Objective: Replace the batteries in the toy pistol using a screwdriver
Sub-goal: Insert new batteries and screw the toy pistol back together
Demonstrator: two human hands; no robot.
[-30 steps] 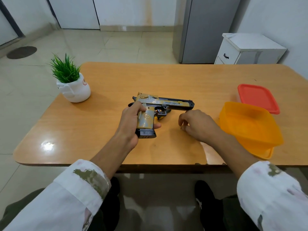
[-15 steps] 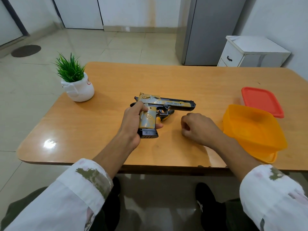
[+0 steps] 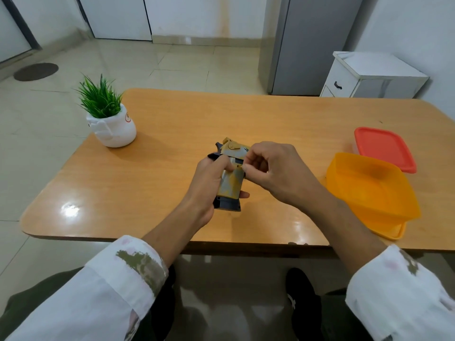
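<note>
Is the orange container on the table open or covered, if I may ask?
Open: the orange container has no lid on it, and its inside walls show.

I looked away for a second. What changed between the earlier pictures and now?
The right hand left the table and moved left onto the toy pistol, curled fingers closing on it above the grip. The pistol turned; its barrel is now hidden behind that hand. The left hand kept holding the grip. Orange tub, red lid and potted plant stayed put.
</note>
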